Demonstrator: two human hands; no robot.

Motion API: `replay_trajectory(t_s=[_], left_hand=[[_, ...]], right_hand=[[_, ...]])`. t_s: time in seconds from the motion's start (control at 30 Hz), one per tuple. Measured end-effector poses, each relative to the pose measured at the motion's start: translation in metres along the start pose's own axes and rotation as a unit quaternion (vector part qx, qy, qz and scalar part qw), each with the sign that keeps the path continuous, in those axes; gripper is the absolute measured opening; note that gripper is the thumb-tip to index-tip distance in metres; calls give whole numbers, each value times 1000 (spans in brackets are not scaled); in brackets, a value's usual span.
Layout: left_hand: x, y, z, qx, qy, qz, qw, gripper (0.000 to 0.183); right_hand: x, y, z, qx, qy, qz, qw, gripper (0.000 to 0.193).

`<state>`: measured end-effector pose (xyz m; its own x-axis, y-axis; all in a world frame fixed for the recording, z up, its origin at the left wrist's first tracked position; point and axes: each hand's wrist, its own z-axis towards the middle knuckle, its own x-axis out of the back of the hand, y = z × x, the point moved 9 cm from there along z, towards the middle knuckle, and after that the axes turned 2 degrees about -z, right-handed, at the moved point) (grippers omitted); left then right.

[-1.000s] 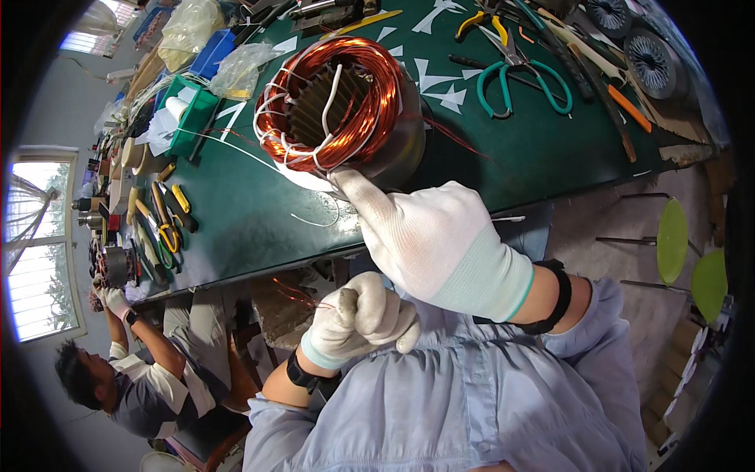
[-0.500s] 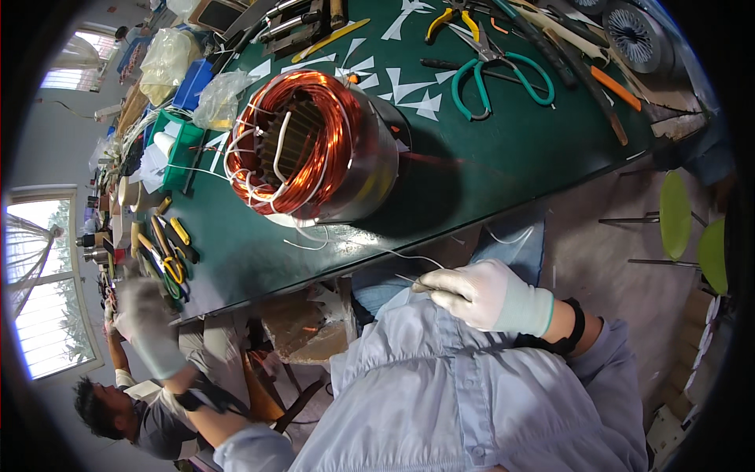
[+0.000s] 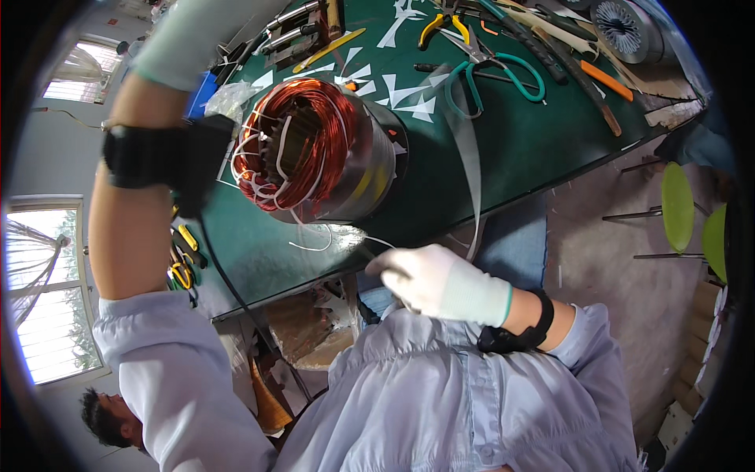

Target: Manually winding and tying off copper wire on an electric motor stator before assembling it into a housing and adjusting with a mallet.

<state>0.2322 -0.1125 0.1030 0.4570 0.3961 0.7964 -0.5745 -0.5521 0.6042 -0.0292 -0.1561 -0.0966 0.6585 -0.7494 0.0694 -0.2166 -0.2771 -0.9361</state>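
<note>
A wound motor stator [image 3: 303,149] stands on the green desk [image 3: 440,169], near its front edge, its copper coil [image 3: 334,141] bound with white lacing and its slotted bore tipped toward the upper left. Of the two gloved hands, the left hand [image 3: 193,43] is raised high over the far left of the desk; its fingers run out of the picture, so I cannot tell whether they are spread or gripping anything. The right hand [image 3: 432,283] hangs in front of the desk's edge, well apart from the stator, with fingers drawn in close together. A white cord [image 3: 381,241] reaches toward those fingertips (they are blurred, and I cannot tell whether they pinch it). A translucent strip [image 3: 473,181] trails across the desk and over its front edge, behind the right hand. Beyond the stator lie white paper offcuts [image 3: 421,108], teal-handled scissors [image 3: 527,75] and yellow-handled pliers [image 3: 431,30]. Further right are an orange-handled tool [image 3: 607,80] and a slotted metal core [image 3: 625,31]. A co-worker's head [image 3: 110,417] shows at lower left.
</note>
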Motion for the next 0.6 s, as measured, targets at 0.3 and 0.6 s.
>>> replay_trajectory(t_s=[0.3,0.6], left_hand=[[58,32,-112,53,187,248,949,36],[-35,47,-110,137,-35,243,960,32]], right_hand=[[30,-49,-18,1,-15,359,933,37],[23,-57,-17,29,-70,453,888,33]])
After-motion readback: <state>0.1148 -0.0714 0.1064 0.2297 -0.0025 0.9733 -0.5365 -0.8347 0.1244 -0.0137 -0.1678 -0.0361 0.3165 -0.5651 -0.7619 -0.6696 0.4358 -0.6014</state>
